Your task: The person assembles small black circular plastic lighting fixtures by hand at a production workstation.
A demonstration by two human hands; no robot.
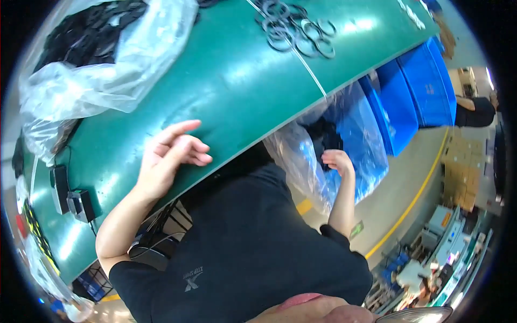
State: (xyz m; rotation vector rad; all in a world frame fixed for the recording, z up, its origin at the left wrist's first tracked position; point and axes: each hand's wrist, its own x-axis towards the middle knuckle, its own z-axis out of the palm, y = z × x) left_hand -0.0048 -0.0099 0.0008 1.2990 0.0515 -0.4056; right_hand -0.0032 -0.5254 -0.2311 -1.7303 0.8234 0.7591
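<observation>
My left hand (172, 154) hovers over or rests on the green table (226, 91) near its front edge. Its fingers are loosely bent and apart, and nothing shows between them. To the right, below table height, my right hand (337, 160) reaches into a clear plastic bag (302, 161) lining a blue bin. Black pieces (323, 133) lie in the bag right at my right fingertips. Those fingers are curled together; whatever they may hold cannot be made out against the dark pieces.
A large clear bag (134, 81) of black flat pieces lies on the table's far left. Several dark rings (307, 35) are heaped at the far side. Small black boxes (81, 205) with a cable sit at left. Blue bins (425, 81) stand beyond the bag; a person (474, 111) is farther right.
</observation>
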